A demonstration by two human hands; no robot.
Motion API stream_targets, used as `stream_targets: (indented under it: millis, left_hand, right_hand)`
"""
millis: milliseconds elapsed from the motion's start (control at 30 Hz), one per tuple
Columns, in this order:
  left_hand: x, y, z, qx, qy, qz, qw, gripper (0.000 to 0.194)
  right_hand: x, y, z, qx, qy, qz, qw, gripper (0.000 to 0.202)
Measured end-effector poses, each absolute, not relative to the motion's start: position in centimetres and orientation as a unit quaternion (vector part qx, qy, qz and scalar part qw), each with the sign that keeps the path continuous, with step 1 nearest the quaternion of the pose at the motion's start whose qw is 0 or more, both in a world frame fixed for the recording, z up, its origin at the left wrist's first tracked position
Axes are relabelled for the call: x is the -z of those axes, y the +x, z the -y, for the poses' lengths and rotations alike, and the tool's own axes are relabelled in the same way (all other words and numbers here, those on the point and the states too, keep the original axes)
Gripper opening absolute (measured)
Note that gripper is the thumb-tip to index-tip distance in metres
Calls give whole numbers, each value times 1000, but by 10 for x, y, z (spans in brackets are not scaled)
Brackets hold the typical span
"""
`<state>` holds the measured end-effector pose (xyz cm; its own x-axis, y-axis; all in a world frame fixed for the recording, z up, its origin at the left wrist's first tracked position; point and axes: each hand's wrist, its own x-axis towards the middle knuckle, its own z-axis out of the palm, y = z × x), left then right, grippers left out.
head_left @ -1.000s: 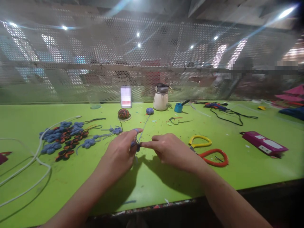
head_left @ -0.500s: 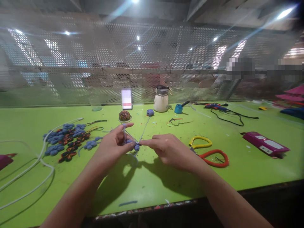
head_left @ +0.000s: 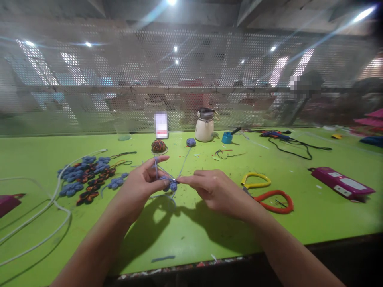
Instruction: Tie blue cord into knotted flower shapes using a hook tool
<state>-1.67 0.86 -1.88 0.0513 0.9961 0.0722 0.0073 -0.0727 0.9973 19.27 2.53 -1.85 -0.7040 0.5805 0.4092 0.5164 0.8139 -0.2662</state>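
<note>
Rolled back since a second ago, the left hand (head_left: pixel 140 184) pinches a blue crochet piece (head_left: pixel 172 185) at near centre, yarn (head_left: pixel 156 169) over its raised finger, while the right hand (head_left: pixel 213 189) reaches its right edge, hold unclear, probably mid-stitch and next needing steady tension.

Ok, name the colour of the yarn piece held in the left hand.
The yarn piece is bluish purple, as the head view shows.

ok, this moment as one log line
left hand: pinching blue crochet piece | right hand: at its edge, grip unclear | blue yarn ball: beyond hands, strand leading toward them
</note>
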Motion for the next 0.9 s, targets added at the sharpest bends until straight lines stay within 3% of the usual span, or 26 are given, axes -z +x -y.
stream_targets:
  millis: [467,900]
  left_hand:
    - [18,-17,-7,-511,525,-458,503,64]
    - [14,-11,-1,-473,609,-498,397,56]
  right_hand:
    - [20,193,-27,-109,-268,916,277,50]
    - [16,193,-24,-86,-294,921,240,54]
